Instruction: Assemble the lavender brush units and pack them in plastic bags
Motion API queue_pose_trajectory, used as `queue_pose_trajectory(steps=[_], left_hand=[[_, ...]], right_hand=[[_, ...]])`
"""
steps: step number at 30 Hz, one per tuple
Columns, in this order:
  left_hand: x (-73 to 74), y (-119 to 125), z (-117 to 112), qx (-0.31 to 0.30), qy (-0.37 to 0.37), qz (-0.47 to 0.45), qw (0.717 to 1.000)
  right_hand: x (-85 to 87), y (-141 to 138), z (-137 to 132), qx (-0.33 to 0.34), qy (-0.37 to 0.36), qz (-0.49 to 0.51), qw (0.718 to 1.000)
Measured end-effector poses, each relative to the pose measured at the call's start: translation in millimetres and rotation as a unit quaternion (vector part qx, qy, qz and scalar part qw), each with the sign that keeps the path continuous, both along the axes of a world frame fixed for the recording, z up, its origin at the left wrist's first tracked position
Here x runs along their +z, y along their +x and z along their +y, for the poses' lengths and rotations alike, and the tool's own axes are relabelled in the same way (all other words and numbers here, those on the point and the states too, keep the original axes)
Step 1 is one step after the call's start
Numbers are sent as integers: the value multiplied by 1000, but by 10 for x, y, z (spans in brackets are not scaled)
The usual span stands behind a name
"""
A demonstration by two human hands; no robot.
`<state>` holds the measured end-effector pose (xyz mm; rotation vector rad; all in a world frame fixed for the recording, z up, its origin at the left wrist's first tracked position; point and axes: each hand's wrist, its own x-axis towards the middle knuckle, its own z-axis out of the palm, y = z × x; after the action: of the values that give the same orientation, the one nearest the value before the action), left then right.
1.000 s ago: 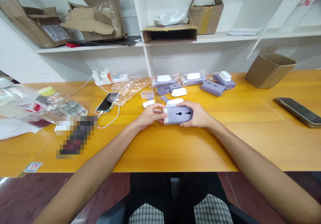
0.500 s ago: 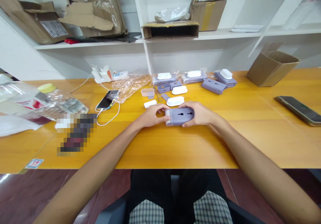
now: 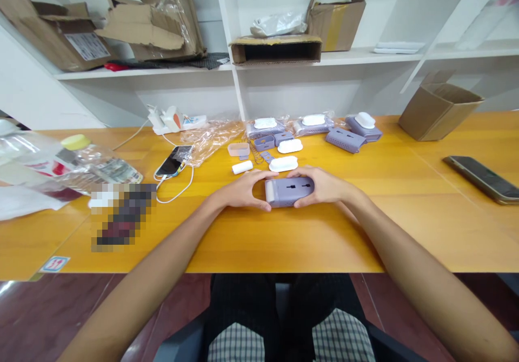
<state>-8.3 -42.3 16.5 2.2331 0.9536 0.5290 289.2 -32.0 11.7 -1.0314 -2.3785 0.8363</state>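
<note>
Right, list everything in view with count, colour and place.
Desk: 1, yellow-brown, across the middle
Shelving: 1, white, behind desk
Slotted casing: 1, lavender with pale end, centre
White-topped casings: 3, lavender, desk back
Loose casing: 1, lavender, desk back
Oval pieces: 2, white, behind slotted casing
Cylinder: 1, white, left of oval pieces
Small parts: several, lavender or pinkish, centre
Phones: 2, dark, left and right
Power strip: 1, white, back left
Bottles: at least 2, clear, left
Plastic wrap: several, clear, desk
Boxes: at least 5, brown, shelving and desk
Legs: 2, dark clothing, below desk
Left hand: 1, bare, at pale end
Right hand: 1, bare, around other end
</note>
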Motion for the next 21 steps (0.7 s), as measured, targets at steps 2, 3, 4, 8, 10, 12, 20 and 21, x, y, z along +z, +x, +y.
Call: queue_pose_trajectory(steps=[2, 3, 4, 8, 10, 12, 20, 21], left_hand=[[20, -36, 31, -19, -27, -23, 999], [19, -48, 49, -18, -29, -31, 999], [7, -56, 68, -7, -20, -33, 999], [-123, -52, 135, 77, 73, 32, 994], [-196, -40, 151, 97, 104, 81, 987], [-242, -28, 148, 101, 115, 128, 980], [-257, 2, 71, 88, 123, 200, 968], [-264, 1, 69, 87, 127, 200, 968]], right_hand=[[42, 10, -9, 28, -33, 43, 998], [60, 22, 0, 31, -47, 66, 996], [70, 40, 19, 19, -53, 85, 995], [-7, 134, 175, -135, 35, 51, 989], [-114, 170, 254, -191, 98, -41, 976], [-236, 187, 298, -211, 113, -136, 961], [-442, 183, 253, -154, 127, -267, 943], [-440, 186, 249, -147, 129, -268, 943]])
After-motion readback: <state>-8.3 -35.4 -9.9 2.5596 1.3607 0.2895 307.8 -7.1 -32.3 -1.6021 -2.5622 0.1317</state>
